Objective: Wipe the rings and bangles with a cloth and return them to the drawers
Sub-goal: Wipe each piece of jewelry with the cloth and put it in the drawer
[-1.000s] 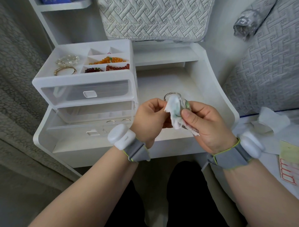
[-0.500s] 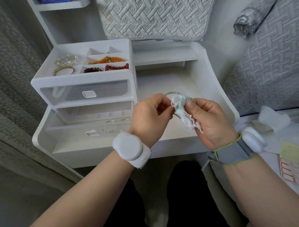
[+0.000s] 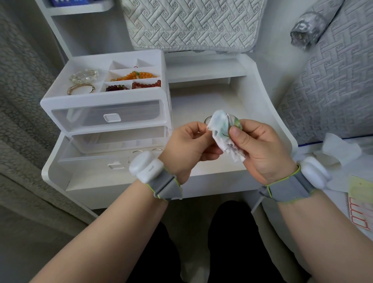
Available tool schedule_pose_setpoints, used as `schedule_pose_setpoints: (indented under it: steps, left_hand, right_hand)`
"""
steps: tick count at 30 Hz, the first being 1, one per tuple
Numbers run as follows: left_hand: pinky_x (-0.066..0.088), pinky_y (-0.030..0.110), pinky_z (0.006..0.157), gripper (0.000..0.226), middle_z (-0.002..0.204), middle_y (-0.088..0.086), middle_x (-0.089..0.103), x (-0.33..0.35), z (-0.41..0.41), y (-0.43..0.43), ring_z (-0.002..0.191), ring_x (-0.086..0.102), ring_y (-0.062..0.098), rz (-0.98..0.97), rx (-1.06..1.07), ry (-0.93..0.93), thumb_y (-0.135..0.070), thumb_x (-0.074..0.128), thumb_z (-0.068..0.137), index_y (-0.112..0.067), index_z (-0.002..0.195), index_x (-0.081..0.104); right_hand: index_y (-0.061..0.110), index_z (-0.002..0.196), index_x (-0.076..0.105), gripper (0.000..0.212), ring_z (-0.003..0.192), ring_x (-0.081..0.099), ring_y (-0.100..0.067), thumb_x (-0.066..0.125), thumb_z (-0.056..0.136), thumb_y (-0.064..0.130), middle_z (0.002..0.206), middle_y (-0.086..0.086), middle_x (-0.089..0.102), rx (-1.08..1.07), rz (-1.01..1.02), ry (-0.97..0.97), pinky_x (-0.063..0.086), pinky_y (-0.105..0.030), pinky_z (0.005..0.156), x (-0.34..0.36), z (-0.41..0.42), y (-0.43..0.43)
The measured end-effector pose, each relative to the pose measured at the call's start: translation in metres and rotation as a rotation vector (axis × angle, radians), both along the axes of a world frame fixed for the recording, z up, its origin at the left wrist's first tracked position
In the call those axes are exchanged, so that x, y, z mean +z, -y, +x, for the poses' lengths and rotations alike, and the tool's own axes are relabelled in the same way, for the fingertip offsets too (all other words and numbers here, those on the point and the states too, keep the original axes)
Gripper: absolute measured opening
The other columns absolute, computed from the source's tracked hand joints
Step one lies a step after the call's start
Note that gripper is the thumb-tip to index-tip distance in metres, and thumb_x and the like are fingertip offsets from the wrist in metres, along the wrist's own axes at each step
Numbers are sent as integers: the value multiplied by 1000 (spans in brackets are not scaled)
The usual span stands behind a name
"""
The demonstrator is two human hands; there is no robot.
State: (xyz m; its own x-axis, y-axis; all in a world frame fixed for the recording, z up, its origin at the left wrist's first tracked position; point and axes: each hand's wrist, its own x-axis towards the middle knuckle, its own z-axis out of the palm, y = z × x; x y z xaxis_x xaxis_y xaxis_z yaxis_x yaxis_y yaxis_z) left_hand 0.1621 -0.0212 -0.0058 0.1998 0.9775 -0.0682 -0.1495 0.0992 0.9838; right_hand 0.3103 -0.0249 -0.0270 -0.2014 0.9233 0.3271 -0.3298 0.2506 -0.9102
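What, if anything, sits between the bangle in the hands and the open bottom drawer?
Nothing visible. The bottom drawer is pulled open just left of the hands, its top uncovered. Only the cloth in the right hand wraps the bangle, which the left hand pinches.

I see only a thin arc of the ring (image 3: 207,121) at the far edge of the crumpled cloth (image 3: 222,129). The rest is buried in the cloth, which my right hand (image 3: 260,149) pinches, and behind my left hand (image 3: 189,145), so I cannot tell where the left fingertips grip it. In the pulled-out lower drawer (image 3: 90,159), two small hoops (image 3: 137,151) show only their far arcs above the left wrist device (image 3: 146,166), and a frosted front blurs the inside of the upper drawer (image 3: 80,115). The blue thing (image 3: 68,2) on the far left shelf is cut by the top edge, and the paper with red marks (image 3: 361,210) runs off the right edge.
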Motion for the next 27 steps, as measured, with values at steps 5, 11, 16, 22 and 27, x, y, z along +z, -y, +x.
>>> schedule_pose_setpoints:
  steps: [5,11,16,22,27]
  left_hand:
    - [54,23,54,14,61,1,67,6,-4,3,54,64,13,176,-17,-92,-7,59,87,-8,74,57]
    - [53,20,52,13,64,3,66,9,-5,5,53,64,11,190,-57,-95,-5,57,88,-7,75,58]
    - [52,20,51,14,60,1,66,9,-7,4,52,63,11,154,-41,17,-4,54,89,-6,75,57]
    - [54,21,53,12,61,5,65,8,-9,2,52,62,11,172,-6,-2,-6,57,87,-4,76,59]
    - [55,22,55,8,61,5,66,8,-10,4,53,63,12,225,-14,-72,-4,59,86,-2,78,60]
  right_hand:
    - [16,69,74,15,51,54,-3,69,68,30,57,7,63,-85,-76,-57,43,-14,52,3,0,-1]
    - [19,70,70,22,53,41,-6,60,84,33,56,6,53,-338,-14,149,33,-19,51,-7,2,-4]
    - [9,82,64,31,42,35,-8,42,96,25,50,4,51,-228,-262,-106,29,-18,41,-6,0,-3]
    - [15,77,71,40,58,43,-15,71,66,53,61,-3,50,-96,-166,-3,31,-24,54,-13,1,-2]
    - [19,75,70,34,60,39,-21,74,68,53,59,-5,50,-98,-90,84,32,-30,60,-8,3,-3]
